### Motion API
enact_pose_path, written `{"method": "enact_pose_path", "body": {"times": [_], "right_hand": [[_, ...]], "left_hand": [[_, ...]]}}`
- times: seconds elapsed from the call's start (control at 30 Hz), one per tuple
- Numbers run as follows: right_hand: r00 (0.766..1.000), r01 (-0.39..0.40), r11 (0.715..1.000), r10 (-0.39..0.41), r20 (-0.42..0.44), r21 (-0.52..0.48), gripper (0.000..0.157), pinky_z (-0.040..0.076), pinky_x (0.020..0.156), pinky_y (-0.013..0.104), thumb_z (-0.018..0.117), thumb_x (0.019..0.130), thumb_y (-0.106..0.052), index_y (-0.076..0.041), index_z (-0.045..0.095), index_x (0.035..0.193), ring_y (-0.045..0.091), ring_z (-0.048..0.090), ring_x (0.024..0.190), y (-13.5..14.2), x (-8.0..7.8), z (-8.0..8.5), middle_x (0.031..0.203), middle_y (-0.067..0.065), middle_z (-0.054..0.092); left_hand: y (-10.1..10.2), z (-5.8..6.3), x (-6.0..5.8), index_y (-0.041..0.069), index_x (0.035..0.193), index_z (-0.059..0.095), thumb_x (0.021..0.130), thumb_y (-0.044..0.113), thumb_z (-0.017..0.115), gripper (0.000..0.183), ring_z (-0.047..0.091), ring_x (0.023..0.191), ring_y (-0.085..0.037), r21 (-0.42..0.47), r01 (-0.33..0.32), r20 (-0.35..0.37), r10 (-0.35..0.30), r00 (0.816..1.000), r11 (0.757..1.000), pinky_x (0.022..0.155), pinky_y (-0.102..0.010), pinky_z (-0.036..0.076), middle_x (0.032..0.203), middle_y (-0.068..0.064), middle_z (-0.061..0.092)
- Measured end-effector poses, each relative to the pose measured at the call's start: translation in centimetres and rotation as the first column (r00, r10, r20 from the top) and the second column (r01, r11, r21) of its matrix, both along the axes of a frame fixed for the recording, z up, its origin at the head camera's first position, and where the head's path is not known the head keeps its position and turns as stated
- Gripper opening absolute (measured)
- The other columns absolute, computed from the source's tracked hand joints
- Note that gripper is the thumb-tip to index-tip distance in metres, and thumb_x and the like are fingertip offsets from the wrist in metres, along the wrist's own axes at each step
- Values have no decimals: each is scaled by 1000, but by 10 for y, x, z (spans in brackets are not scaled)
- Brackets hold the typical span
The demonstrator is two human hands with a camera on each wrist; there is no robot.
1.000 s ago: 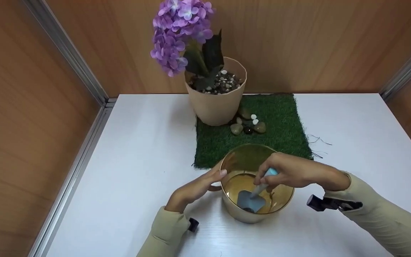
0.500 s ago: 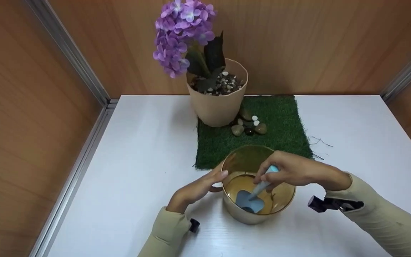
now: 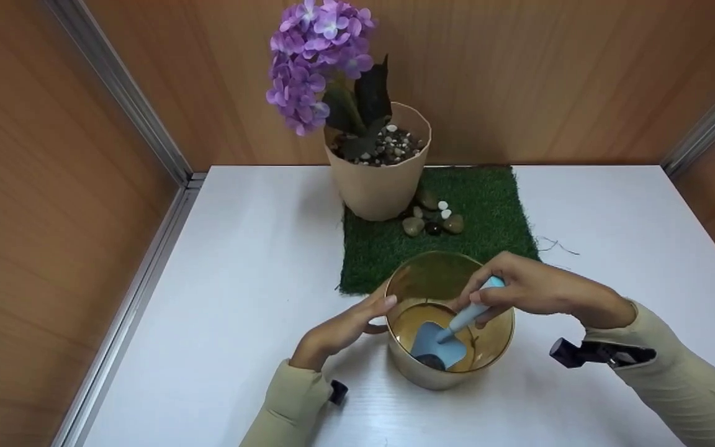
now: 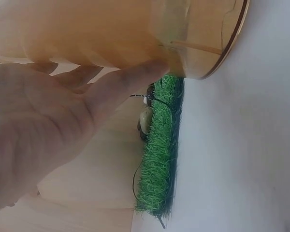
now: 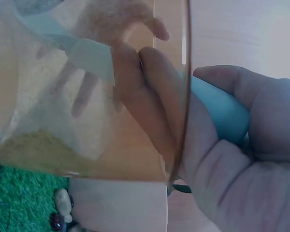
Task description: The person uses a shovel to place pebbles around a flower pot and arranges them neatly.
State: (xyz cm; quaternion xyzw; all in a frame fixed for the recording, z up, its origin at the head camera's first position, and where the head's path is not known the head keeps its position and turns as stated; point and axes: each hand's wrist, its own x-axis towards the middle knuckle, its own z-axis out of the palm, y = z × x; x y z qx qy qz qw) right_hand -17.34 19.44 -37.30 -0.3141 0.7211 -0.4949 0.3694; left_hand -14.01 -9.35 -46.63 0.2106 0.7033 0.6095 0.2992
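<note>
A see-through amber pot [image 3: 422, 377] stands upright on the white table, its small side handle [image 3: 375, 328] facing left. My left hand [image 3: 339, 328] rests against the pot's left wall, fingers stretched along the outside and thumb at the rim. In the left wrist view the fingers [image 4: 125, 79] lie fairly straight on the amber wall. My right hand [image 3: 528, 287] grips the light blue handle of a small shovel [image 3: 438, 340], whose blade is inside the pot. A dark roundish piece [image 3: 430, 361] shows at the blade's lower end; whether it lies on the blade is unclear.
Behind the pot lies a green artificial grass mat [image 3: 488, 217] with several pebbles [image 3: 432, 228]. A beige flowerpot [image 3: 375, 189] with purple flowers [image 3: 320, 56] stands at its back left. Wooden panels [image 3: 550, 81] enclose the table [image 3: 252, 248].
My right hand has moved right and slightly up, tilting the shovel handle toward the pot's right rim. The blade has shifted slightly. My left hand and the pot stay in place.
</note>
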Motion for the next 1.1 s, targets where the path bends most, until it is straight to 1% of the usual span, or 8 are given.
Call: {"method": "enact_pose_path", "body": {"times": [0.23,0.37,0.53,0.8,0.97,1.1], "right_hand": [[1000,0,1000,0,17,-24,23,52,76,42,49,96,-6,4,67,108,36,65,86,13,-3,5,110,23,61],[1000,14,1000,-13,19,-26,24,51,76,42,48,97,-8,3,66,109,36,65,86,19,-2,6,109,24,60],[999,31,998,-29,41,-49,25,51,78,43,47,97,-7,4,66,110,38,64,87,25,1,7,112,25,59],[999,46,997,-44,30,-67,26,51,78,42,46,97,-8,3,65,111,36,64,87,33,1,9,114,22,60],[996,62,994,-56,70,-95,27,51,78,43,45,98,-7,7,63,112,34,64,87,38,0,7,115,24,60],[989,93,989,-78,123,-112,28,50,80,44,44,98,-6,9,62,113,33,64,89,42,-1,4,117,27,57]], "left_hand": [[0,-1,-1,40,147,3,97,49,28,57,16,138,-22,6,-4,7,4,1000,1000,98,-50,36,153,10,3],[0,-1,-1,38,148,2,97,49,28,58,15,138,-20,-2,-4,15,4,1000,1000,98,-48,36,153,9,2],[0,-2,-1,40,147,3,97,49,27,57,15,138,-20,-9,-5,11,5,1000,1000,98,-49,36,153,10,3],[0,-3,-1,40,147,3,97,49,27,56,15,138,-19,-8,-6,3,6,1000,1000,97,-48,37,153,10,2],[-1,-2,0,39,147,3,97,49,27,57,16,137,-20,-5,-14,17,14,1000,1000,97,-47,36,153,9,3],[-1,-2,0,39,148,2,97,48,27,57,15,137,-20,0,-11,17,11,1000,1000,98,-47,36,153,8,2]]}}
